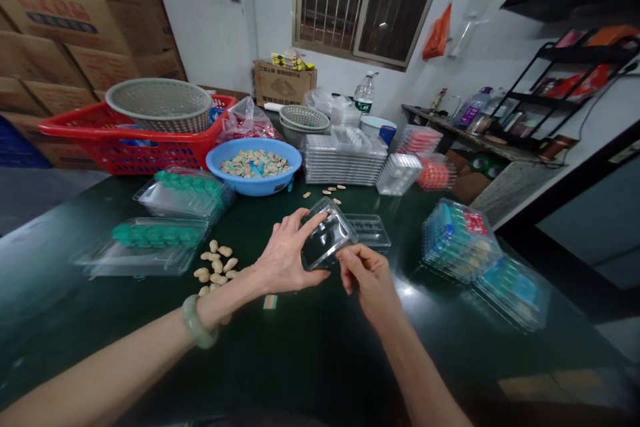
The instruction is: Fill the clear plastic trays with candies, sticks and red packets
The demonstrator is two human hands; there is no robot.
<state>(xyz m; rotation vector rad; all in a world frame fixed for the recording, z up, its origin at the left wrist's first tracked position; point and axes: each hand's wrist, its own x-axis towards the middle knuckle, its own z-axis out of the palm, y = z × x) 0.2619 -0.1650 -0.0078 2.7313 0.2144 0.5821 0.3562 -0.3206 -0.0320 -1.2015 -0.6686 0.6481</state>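
Observation:
A clear plastic box (327, 235) is tilted above the dark green table, between both hands. My left hand (287, 250), with a pale green bangle (199, 321) at the wrist, grips it by the left side, thumb below and fingers over the top. At the box's lower right corner, my right hand (367, 273) pinches the edge. Just behind lies another clear plastic tray (370, 232). Several unshelled peanuts (217, 265) lie left of my left hand, and a small striped piece (270, 301) rests below it.
A blue basin (250, 185) of small coloured pieces stands behind, beside stacked clear trays (345, 159). Green-filled plastic boxes (155, 235) sit at left, filled clear boxes (460, 240) at right. A red basket (125, 153) holds a grey colander (160, 103).

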